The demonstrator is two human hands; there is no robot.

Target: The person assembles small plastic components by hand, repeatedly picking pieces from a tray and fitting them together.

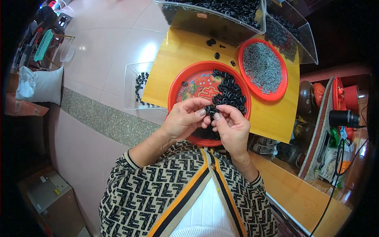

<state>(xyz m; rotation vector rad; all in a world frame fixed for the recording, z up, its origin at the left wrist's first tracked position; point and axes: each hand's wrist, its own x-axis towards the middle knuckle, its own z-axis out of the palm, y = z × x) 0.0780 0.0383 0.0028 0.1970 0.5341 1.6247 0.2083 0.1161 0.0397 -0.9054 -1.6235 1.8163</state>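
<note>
My left hand (pixel 184 119) and my right hand (pixel 233 129) meet above the near part of a red round tray (pixel 174 87). Both sets of fingertips are pinched on small black plastic parts (pixel 211 110), with a tiny shiny bit between them; their exact fit is partly hidden by the fingers. Loose black ring-like parts (pixel 232 91) are heaped on the tray's right side, and more lie under my hands. The tray's patterned floor shows at the left. To the right, a red plate (pixel 282 94) holds a pile of small silver screws (pixel 260 67).
A yellow board (pixel 164 53) bears the tray and plate. A few loose black parts (pixel 216 55) lie behind the tray. Clear bins (pixel 209 23) of black parts stand at the back; a lower clear box (pixel 129 89) sits left. At right are jars (pixel 306 96) and a black cylinder with a cable (pixel 344 118).
</note>
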